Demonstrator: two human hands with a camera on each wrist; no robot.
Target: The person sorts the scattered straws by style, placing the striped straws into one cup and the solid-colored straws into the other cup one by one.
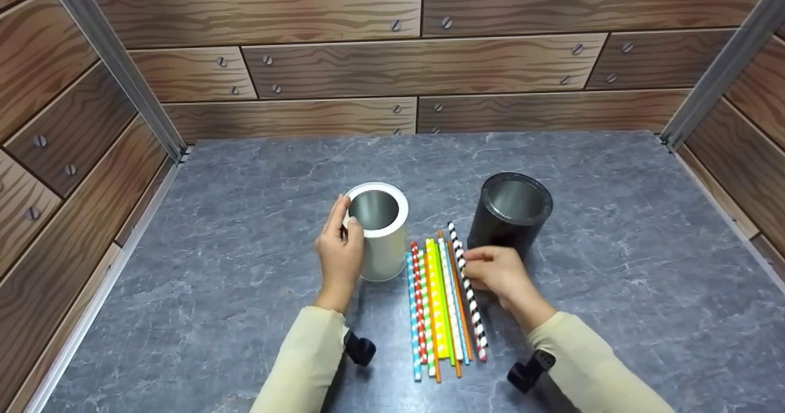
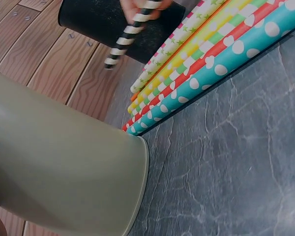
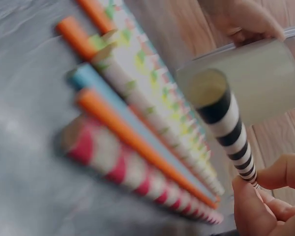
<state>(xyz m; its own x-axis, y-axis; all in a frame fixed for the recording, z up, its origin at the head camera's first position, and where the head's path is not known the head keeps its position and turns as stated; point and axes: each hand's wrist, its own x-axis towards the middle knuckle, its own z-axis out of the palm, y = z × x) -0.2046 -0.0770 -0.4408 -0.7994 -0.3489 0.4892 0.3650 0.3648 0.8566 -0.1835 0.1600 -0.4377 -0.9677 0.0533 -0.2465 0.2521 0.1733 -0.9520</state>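
A white metal tumbler [image 1: 385, 256] stands upright left of the straws, its mouth uncovered. My left hand [image 1: 339, 250] holds its left side near the rim, thumb toward the front. In the right wrist view, my right hand [image 3: 270, 196] pinches a black-and-white striped paper straw [image 3: 231, 130] between thumb and fingers. That straw is lifted above the others in the left wrist view. Beside it lies a row of several colored straws, among them a blue dotted straw [image 2: 216, 69], a red one with white hearts [image 2: 206, 64] and a pink-striped one [image 3: 137, 169].
A black tumbler [image 1: 512, 213] stands upright behind my right hand. The grey marbled tabletop [image 1: 245, 235] is bounded by wood-patterned panels [image 1: 331, 69] at the back and sides, with metal strips [image 1: 116, 63] at the corners.
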